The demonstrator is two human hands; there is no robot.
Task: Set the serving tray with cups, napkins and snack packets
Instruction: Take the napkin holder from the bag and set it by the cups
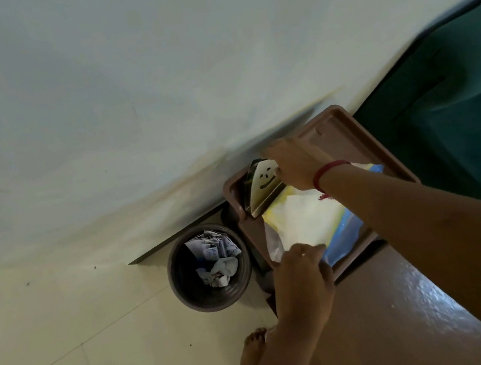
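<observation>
A brown serving tray (349, 134) lies on a brown table by the wall. In its far left corner stands a metal napkin holder (263, 191) with a white napkin that bears a drawn smiley face. My right hand (293, 163) rests on top of the holder, fingers closed on the napkin's edge. A large white and yellow snack packet (300, 220) with blue edges lies flat across the tray. My left hand (300, 274) grips the near end of that packet at the tray's near rim. No cups are visible.
A round dark waste bin (184, 292) with crumpled paper stands on the pale floor left of the table. The glossy brown table top (393, 309) extends toward me. A dark green surface (462, 117) lies right of the tray. My bare foot (252, 350) is below.
</observation>
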